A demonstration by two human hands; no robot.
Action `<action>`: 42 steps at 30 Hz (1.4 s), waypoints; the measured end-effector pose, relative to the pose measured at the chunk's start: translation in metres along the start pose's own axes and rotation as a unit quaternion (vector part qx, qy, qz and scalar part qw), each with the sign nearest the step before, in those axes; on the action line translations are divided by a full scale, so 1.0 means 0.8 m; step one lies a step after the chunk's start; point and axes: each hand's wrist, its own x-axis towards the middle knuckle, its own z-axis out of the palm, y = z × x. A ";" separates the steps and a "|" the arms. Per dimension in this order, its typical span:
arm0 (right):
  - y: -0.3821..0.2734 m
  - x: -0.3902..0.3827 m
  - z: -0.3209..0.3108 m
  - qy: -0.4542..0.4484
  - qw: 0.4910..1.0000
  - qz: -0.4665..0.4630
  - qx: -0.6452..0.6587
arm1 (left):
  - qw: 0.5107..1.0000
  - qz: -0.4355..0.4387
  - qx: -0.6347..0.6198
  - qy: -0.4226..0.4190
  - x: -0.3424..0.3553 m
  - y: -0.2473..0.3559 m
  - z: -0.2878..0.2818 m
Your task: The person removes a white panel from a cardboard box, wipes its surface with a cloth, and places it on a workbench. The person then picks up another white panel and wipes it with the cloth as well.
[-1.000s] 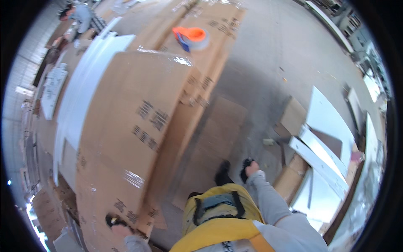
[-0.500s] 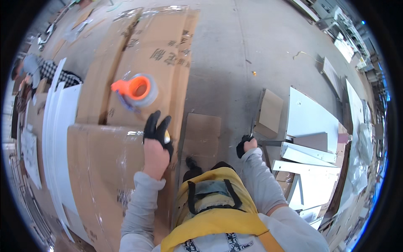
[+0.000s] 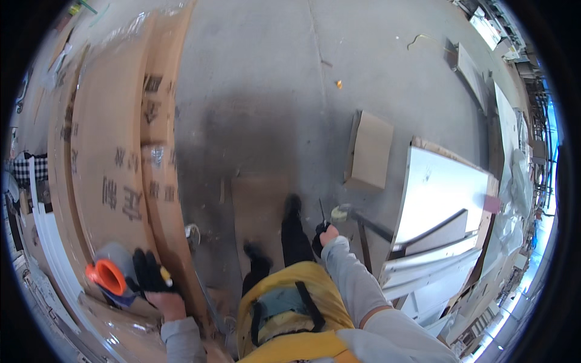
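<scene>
My left hand point(image 3: 152, 278), in a black glove, is over the long cardboard carton point(image 3: 109, 133) at the left. Its fingers stretch forward. A small yellow-and-white object point(image 3: 166, 276) is caught on the thumb side; its kind is unclear. Right beside these fingers, a roll of clear tape in an orange dispenser point(image 3: 109, 277) rests on the carton. My right hand point(image 3: 324, 235), also gloved in black, is closed low over the floor, gripping a thin dark rod-like tool point(image 3: 322, 209) that points away from me. Its handle is hidden in my fist.
A flat cardboard sheet point(image 3: 260, 206) lies under my feet. To the right are a cardboard box point(image 3: 370, 151), a dark metal bar point(image 3: 372, 225) and stacked white panels point(image 3: 445, 187). White strips point(image 3: 51, 248) line the carton's left side. Another person's checked clothing point(image 3: 30, 169) shows far left.
My view has swung to the right, so the carton and tape now sit farther left. My left hand has come alongside the tape dispenser. The right hand still holds the thin tool.
</scene>
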 end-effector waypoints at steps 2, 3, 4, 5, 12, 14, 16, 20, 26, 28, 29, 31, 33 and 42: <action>0.002 0.032 -0.014 -0.002 0.999 -0.048 0.016 | 0.994 0.042 0.103 -0.020 0.010 0.014 -0.012; -0.008 0.042 -0.028 -0.001 0.999 -0.036 0.015 | 0.990 0.054 0.129 -0.026 0.013 0.019 -0.015; -0.026 0.051 -0.043 -0.005 0.999 -0.033 0.009 | 0.996 0.030 0.074 -0.024 0.009 0.018 -0.010; -0.042 0.058 -0.058 -0.009 0.999 -0.031 0.001 | 1.000 0.007 0.018 -0.021 0.002 0.018 -0.005; -0.088 0.062 -0.084 -0.013 0.987 -0.113 0.117 | 0.997 0.062 0.038 0.008 0.014 0.032 -0.019; -0.113 0.051 -0.069 -0.064 0.946 -0.113 0.296 | 0.994 0.093 -0.022 0.059 0.025 0.049 -0.036; -0.169 0.003 -0.076 -0.125 0.903 -0.164 0.378 | 0.996 0.076 -0.029 0.031 0.013 0.029 -0.030; -0.291 -0.195 -0.128 -0.288 0.816 -0.263 0.427 | 0.986 -0.083 -0.136 -0.045 -0.021 0.043 -0.060; -0.306 -0.475 -0.153 -0.398 0.716 -0.389 0.422 | 0.746 -0.002 -0.648 0.157 -0.222 0.065 -0.289; -0.276 -0.573 -0.135 -0.426 0.650 -0.452 0.438 | 0.717 0.003 -0.668 0.200 -0.330 0.053 -0.378; -0.256 -0.614 -0.125 -0.447 0.635 -0.462 0.429 | 0.661 0.032 -0.723 0.200 -0.385 0.044 -0.421; -0.214 -0.697 -0.079 -0.526 0.569 -0.480 0.411 | 0.689 0.131 -0.636 0.321 -0.493 0.049 -0.485; -0.169 -0.783 -0.049 -0.564 0.563 -0.497 0.344 | 0.676 0.229 -0.562 0.417 -0.584 0.043 -0.536; 0.077 -1.009 0.128 -0.815 0.425 -0.391 0.046 | 0.656 0.301 -0.248 0.646 -0.929 0.138 -0.596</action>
